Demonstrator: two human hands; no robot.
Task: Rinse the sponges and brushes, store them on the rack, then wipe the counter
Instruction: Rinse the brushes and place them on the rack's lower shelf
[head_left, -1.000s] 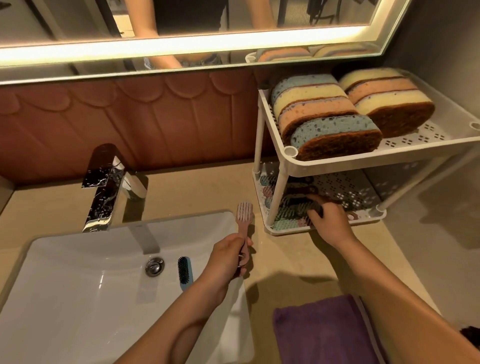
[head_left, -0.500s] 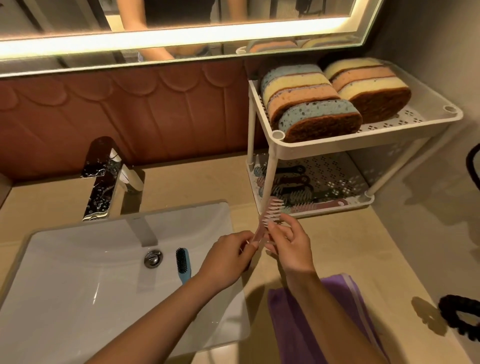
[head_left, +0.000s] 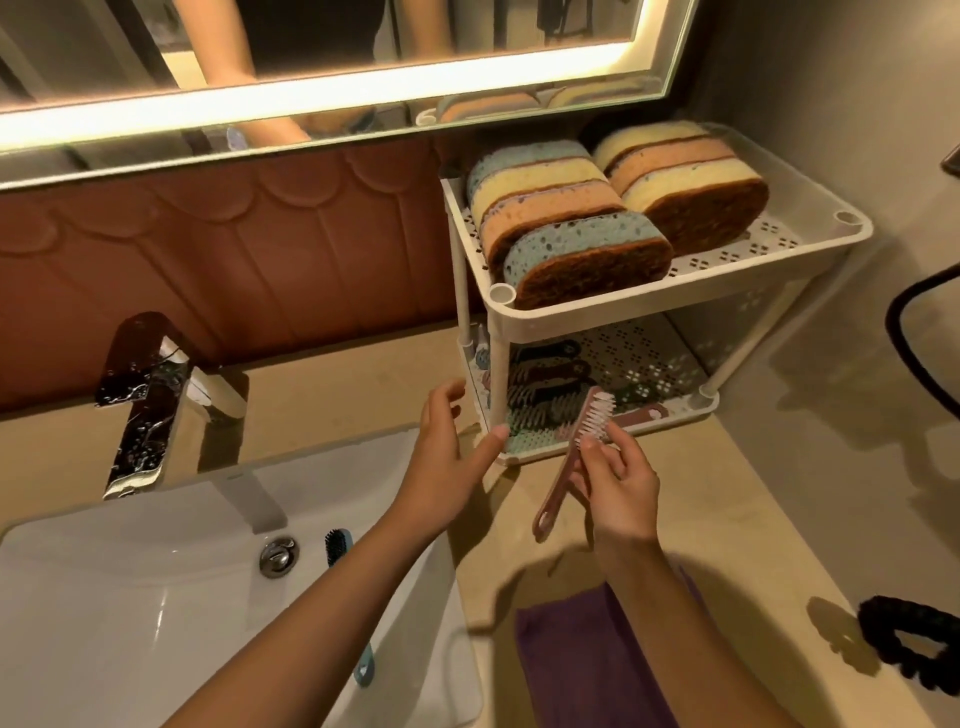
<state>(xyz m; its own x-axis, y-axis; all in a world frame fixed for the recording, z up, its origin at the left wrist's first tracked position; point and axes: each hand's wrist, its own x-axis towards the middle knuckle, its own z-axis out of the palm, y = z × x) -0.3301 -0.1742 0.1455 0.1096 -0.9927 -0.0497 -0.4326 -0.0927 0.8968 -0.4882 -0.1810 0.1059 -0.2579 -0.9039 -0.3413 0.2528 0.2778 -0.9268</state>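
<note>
The right hand (head_left: 615, 480) holds the pink brush (head_left: 571, 457) in a narrow grip, fingers pinched round the neck just under the white bristles, the handle slanting down and left with its hanging hole at the low end. The brush is in the air above the desk (head_left: 675, 499), just in front of the rack (head_left: 675, 306). The left hand (head_left: 447, 467) hangs beside it with its grip wide and bare, fingers spread, touching nothing.

The pink brush has a slim handle; its short pale bristles face up and right, toward the rack's lower shelf. On that shelf lie several brushes (head_left: 545, 384); on the upper shelf stand the sponges (head_left: 571, 223) on edge in two groups. A blue brush (head_left: 345, 587) lies in the sink (head_left: 130, 597), near the drain. A purple cloth (head_left: 587, 660) lies on the desk below the right forearm.

Half a second ago both hands met on the pink brush; now only the right holds it, and the left has let go and drawn apart.
</note>
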